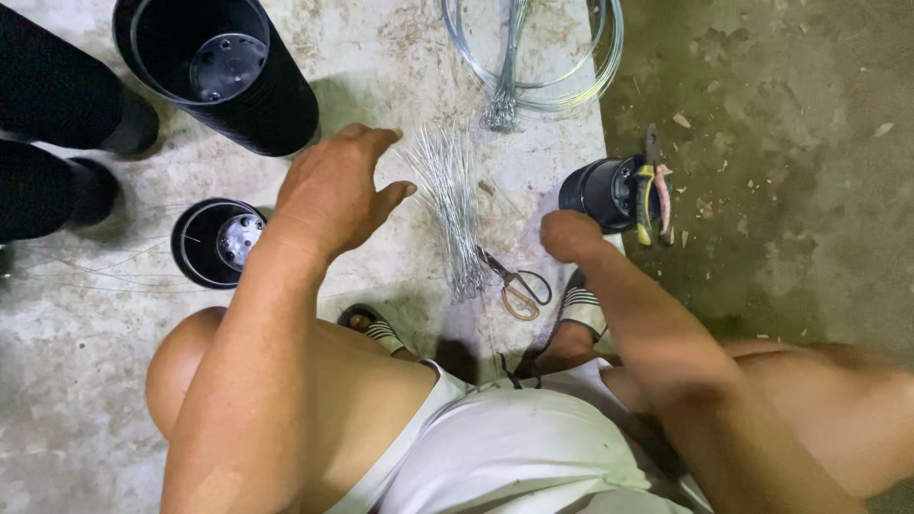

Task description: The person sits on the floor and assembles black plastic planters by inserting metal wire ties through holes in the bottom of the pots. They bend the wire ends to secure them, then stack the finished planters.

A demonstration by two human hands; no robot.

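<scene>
Your left hand (333, 195) hovers with fingers spread wide, empty, just left of the bundle of short silver cut wires (447, 205) on the concrete. Your right hand (571, 236) looks closed near the small black plastic pot (602, 193); its hold is unclear. Nothing looks wired yet.

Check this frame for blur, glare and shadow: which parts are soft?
Head view: right hand and forearm are motion-blurred; left hand is sharper; cut wire bundle glints brightly; scissors are sharp; shadow pools beside the large black pot.
</scene>
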